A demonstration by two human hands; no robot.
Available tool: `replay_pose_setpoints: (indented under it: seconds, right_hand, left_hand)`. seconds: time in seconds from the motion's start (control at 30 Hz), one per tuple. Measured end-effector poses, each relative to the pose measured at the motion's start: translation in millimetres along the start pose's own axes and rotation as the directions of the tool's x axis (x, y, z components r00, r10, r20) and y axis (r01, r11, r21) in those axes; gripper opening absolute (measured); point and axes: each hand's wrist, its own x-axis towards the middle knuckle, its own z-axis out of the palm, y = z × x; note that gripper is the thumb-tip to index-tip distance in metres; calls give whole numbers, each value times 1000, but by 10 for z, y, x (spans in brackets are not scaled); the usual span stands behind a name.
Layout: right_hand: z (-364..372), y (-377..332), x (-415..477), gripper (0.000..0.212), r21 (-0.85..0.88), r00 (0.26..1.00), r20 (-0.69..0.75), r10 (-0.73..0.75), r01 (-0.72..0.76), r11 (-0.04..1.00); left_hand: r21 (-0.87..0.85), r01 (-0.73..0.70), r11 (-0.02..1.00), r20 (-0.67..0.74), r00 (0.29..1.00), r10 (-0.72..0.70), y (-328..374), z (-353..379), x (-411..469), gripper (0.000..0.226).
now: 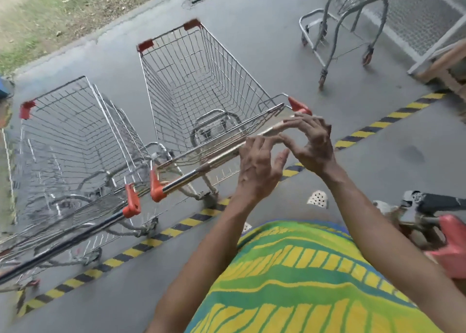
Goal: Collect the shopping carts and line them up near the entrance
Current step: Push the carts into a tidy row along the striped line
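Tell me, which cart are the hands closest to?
The middle cart; both open hands hover at its handle. The left cart and far cart stand apart.

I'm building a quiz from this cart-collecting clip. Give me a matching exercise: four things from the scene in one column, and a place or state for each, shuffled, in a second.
Things:
1. middle cart
2. left cart
3. far cart
4. striped floor tape

Places or states:
A. upper right, beside the mesh fence
B. runs slantwise under the carts' rear wheels
C. left edge of view, blurred
D. both hands open at its handle, not gripping

Pairs: 1-D, 2-C, 3-A, 4-B
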Motion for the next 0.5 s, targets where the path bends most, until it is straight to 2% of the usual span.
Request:
replay_pose_setpoints:
  seconds: [0.13, 0.3, 0.5]
  right_hand:
    - [-381, 400, -21, 17, -43, 995, -88, 44, -48, 998]
    - [-1130, 1067, -132, 18, -69, 962, -148, 229, -241, 968]
    - [-2197, 1990, -154, 12, -80, 874, -320, 366, -409, 909]
  left_hand:
    - [-60, -45, 997, 77, 996, 50, 290, 359, 321, 26]
    - [-129, -70, 989, 141, 986, 89, 851, 1007, 842, 25]
    - [-314, 61, 948, 308, 951, 41, 1551, 1881, 1386, 19]
